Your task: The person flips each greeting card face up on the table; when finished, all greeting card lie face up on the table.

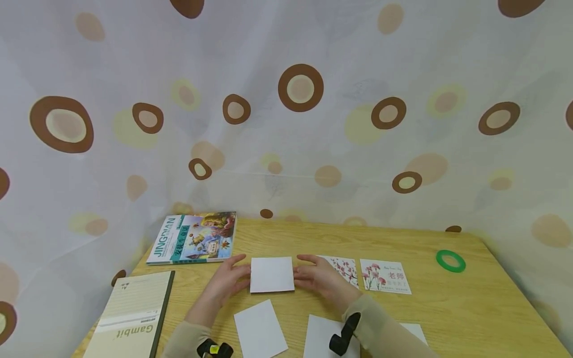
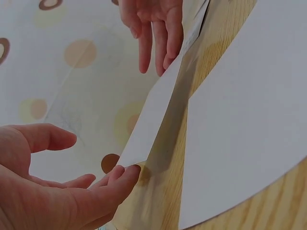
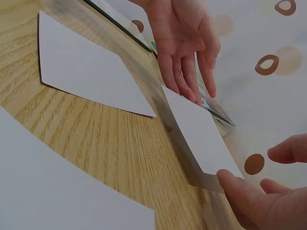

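Note:
A white card (image 1: pixel 272 275) is level between the two hands in the head view, with a shadow beneath it on the table in both wrist views. My left hand (image 1: pixel 226 283) touches its left edge with the fingertips, and the thumb stays apart from it. At the opposite edge, fingertips of my right hand (image 1: pixel 324 281) touch the card, its thumb likewise off the paper. Fingers of both hands are fairly straight. Nearer me lie two more white cards, one (image 1: pixel 261 329) turned at an angle and one (image 1: pixel 326 330) partly behind the right wrist's camera.
Two flower-printed cards (image 1: pixel 385 276) lie right of the hands, one partly covered by the right hand. A green tape ring (image 1: pixel 451 269) rests farther right. At left are a picture book (image 1: pixel 201 238) and a notebook (image 1: pixel 130 313). Another white card (image 1: pixel 414 330) shows behind the right sleeve.

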A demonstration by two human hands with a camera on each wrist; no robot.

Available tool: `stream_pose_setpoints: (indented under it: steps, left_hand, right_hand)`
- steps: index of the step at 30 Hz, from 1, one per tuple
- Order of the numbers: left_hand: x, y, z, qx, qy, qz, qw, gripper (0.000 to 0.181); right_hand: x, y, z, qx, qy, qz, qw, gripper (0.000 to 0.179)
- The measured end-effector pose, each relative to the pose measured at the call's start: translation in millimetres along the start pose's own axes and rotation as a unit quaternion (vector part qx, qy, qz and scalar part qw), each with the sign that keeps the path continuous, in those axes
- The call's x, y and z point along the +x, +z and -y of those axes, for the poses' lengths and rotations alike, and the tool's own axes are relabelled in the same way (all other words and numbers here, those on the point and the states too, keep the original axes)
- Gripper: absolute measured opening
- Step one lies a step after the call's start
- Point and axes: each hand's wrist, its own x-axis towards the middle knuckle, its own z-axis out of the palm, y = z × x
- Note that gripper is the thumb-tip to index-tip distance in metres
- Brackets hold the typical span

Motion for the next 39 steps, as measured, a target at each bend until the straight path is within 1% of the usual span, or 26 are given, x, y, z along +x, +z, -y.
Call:
stream_pose_setpoints:
  steps: [8, 13, 17, 22, 26, 29, 32, 39]
  left_hand:
    - [2.0, 2.2, -1.6, -0.005, 0.009, 0.011, 0.9999, 0.056]
    - [2.9, 3.2, -5.3, -0.013, 0.002, 0.014, 0.9998, 0.053]
    - [3.5, 4.9, -7.6, -0.019, -0.001, 0.016, 0.9997, 0.051]
    - [3.1, 7.5, -9.1, -0.020, 0.005, 0.022, 0.9995, 0.050]
    - [1.1, 9.6, -9.6, -0.011, 0.015, 0.028, 0.9994, 0.048]
    - [0.4, 11.0, -9.5, -0.007, 0.020, 0.030, 0.9993, 0.047]
    - [1.4, 12.1, -9.8, -0.006, 0.019, 0.028, 0.9994, 0.046]
    - [2.7, 13.9, -10.1, -0.010, 0.023, 0.024, 0.9994, 0.044]
  right_hand:
    - [-2.6, -5, 4, -0.005, -0.006, 0.016, 0.9998, 0.055]
    - [-2.2, -8, 8, -0.013, -0.011, 0.021, 0.9996, 0.055]
    - [-2.0, -9, 9, -0.020, -0.007, 0.014, 0.9997, 0.054]
    - [-1.3, -11, 10, -0.025, -0.007, -0.001, 0.9997, 0.051]
    - [-2.3, -12, 10, -0.035, -0.014, -0.002, 0.9993, 0.050]
    - [-3.6, -13, 9, -0.046, -0.022, 0.006, 0.9987, 0.050]
    - [-4.5, -15, 9, -0.050, -0.026, 0.009, 0.9984, 0.050]
    - [-6.2, -17, 11, -0.051, -0.022, -0.005, 0.9984, 0.047]
